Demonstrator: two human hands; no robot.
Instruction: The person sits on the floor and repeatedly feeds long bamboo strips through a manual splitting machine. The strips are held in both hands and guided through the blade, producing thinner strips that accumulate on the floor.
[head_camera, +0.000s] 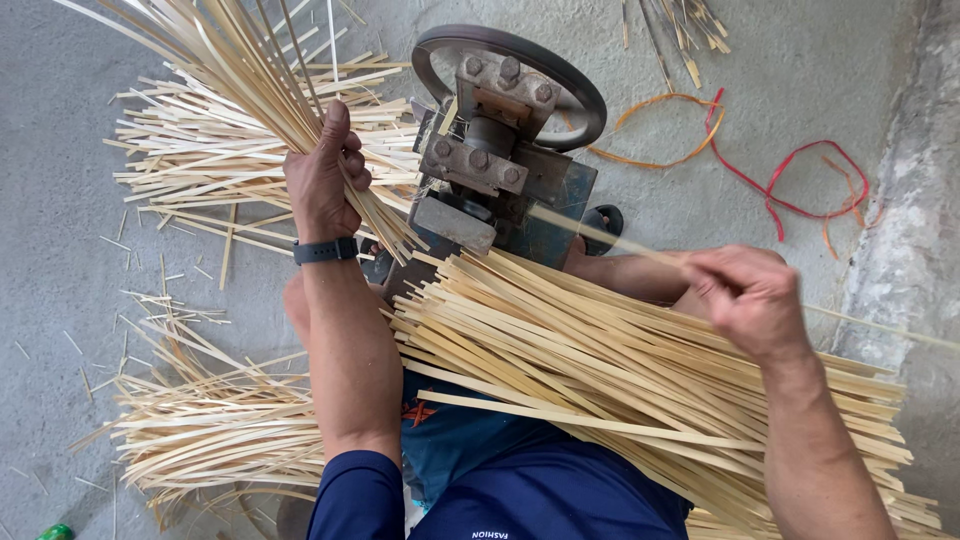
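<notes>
My left hand is closed around a thick bundle of pale bamboo strips that fans up to the top left. On that wrist sits a dark watch band. My right hand pinches one thin bamboo strip that runs from a grey metal machine with a wheel out to the right. A wide stack of flat bamboo strips lies across my lap, under my right hand.
Loose bamboo strips lie in a pile on the concrete floor at lower left, and another pile behind my left hand. Red and orange cords curl on the floor at right. A dark sandal shows beside the machine.
</notes>
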